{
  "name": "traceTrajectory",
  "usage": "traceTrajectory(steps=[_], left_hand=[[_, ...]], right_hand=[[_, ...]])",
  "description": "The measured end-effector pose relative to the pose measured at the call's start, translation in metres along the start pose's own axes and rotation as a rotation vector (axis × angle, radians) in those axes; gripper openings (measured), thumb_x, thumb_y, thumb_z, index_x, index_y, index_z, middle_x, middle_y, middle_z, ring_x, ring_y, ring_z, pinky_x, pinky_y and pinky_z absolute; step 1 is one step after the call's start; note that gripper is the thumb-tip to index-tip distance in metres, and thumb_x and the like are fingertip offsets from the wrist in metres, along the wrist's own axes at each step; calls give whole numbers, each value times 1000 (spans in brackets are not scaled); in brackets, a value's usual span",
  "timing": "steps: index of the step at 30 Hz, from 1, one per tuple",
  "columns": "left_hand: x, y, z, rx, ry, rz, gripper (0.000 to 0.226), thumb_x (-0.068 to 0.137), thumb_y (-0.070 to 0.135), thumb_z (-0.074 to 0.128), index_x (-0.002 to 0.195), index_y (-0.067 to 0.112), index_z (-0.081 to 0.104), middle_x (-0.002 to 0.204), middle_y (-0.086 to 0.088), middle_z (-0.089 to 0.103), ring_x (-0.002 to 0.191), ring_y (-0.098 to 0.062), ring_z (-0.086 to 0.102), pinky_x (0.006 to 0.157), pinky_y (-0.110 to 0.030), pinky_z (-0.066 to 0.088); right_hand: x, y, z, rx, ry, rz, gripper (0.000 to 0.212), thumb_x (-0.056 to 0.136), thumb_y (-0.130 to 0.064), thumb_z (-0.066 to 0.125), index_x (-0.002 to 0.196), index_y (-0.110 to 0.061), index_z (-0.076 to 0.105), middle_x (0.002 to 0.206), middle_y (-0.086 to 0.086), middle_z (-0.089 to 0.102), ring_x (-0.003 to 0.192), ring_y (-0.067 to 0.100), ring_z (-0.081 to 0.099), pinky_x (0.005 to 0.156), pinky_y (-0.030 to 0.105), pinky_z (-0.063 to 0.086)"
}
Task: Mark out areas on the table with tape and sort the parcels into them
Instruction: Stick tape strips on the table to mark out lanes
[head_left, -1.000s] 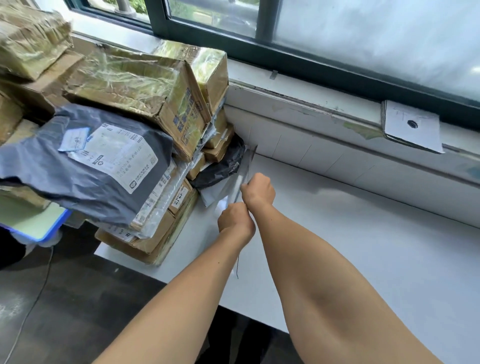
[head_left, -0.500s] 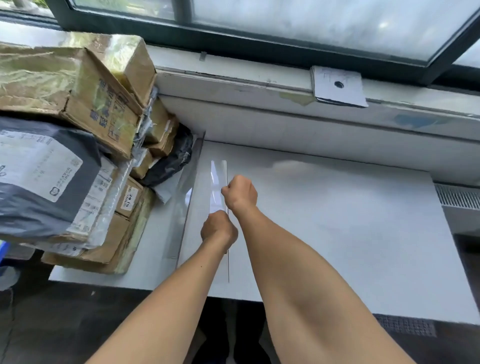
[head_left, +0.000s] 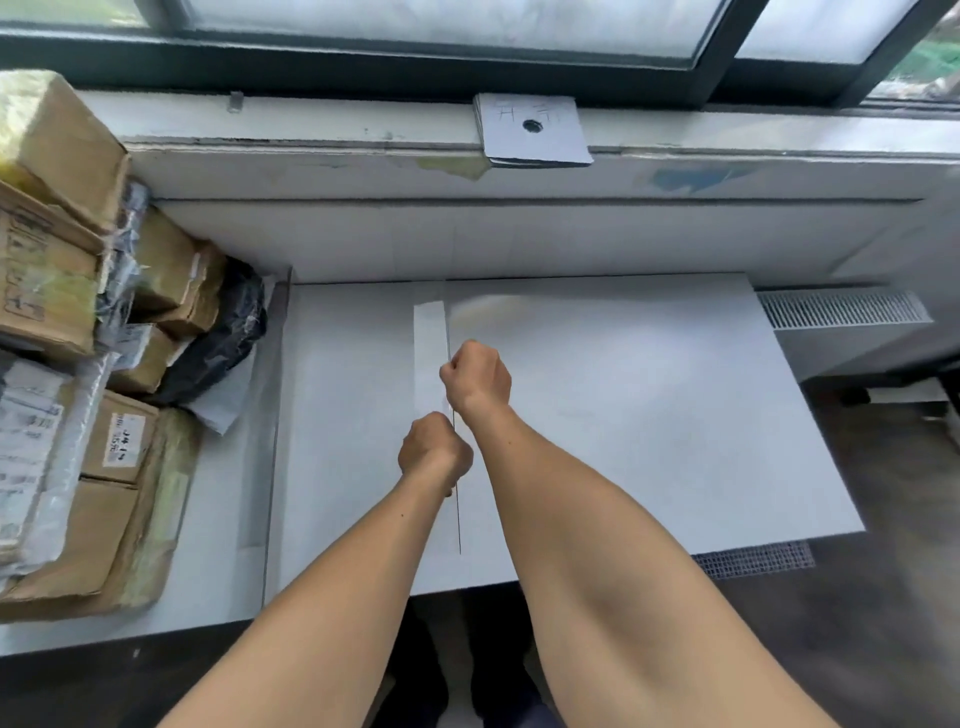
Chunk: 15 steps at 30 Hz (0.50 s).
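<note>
On the white surface (head_left: 649, 426) the parcels (head_left: 78, 364) sit piled at the left. Down its middle runs a clear tape strip (head_left: 430, 338), pulled straight, I think to make a neat line. The left hand (head_left: 435, 452) and right hand (head_left: 475, 376) both grip it.

Both hands are above the middle of the white tabletop (head_left: 649, 415), fingers curled in. The right hand (head_left: 475, 376) is farther out and the left hand (head_left: 435, 449) just nearer the person. Both grip a strip of clear tape (head_left: 430, 338) that runs toward the tabletop's far edge. A second clear strip (head_left: 270, 441) runs along the left side, beside the stacked parcels (head_left: 119, 441). A white card (head_left: 532, 140) with a dark hole rests on the window ledge (head_left: 311, 124).
</note>
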<state>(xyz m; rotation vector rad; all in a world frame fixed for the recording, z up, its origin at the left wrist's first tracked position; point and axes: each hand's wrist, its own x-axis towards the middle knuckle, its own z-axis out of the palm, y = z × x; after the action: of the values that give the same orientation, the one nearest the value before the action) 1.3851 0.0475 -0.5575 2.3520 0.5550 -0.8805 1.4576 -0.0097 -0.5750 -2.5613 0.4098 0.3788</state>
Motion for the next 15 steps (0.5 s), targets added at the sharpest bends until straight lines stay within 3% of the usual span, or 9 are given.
traceTrajectory(steps=[4,9,13,15], left_hand=[[-2,33,29,18,-24,30,6,79,3,52,75,8,53,78,-9,68,63,-27,71,54,-28,57],[-7,84,72,27,-42,69,7,77,3,52,75,10,52,81,-7,67,72,-26,69,65,-30,57],[-11,134,104,3,-46,59,10,79,-1,49,76,9,51,78,-9,67,56,-26,66,58,-30,58],[-11,161,118,-13,-37,58,14,80,-3,44,74,9,49,79,-11,67,52,-27,62,61,-33,60]], right_hand=[[11,39,-26,-15,26,42,35,85,-6,51,59,-15,29,56,2,32,60,26,31,44,30,17],[29,93,-59,32,32,80,12,88,-8,51,77,-11,47,74,6,51,65,28,41,49,29,27],[51,138,-89,40,31,80,6,90,-9,51,86,-10,56,85,8,62,70,28,50,59,30,36],[65,158,-105,42,28,74,10,91,-10,51,93,-8,60,91,8,65,73,28,53,61,30,38]])
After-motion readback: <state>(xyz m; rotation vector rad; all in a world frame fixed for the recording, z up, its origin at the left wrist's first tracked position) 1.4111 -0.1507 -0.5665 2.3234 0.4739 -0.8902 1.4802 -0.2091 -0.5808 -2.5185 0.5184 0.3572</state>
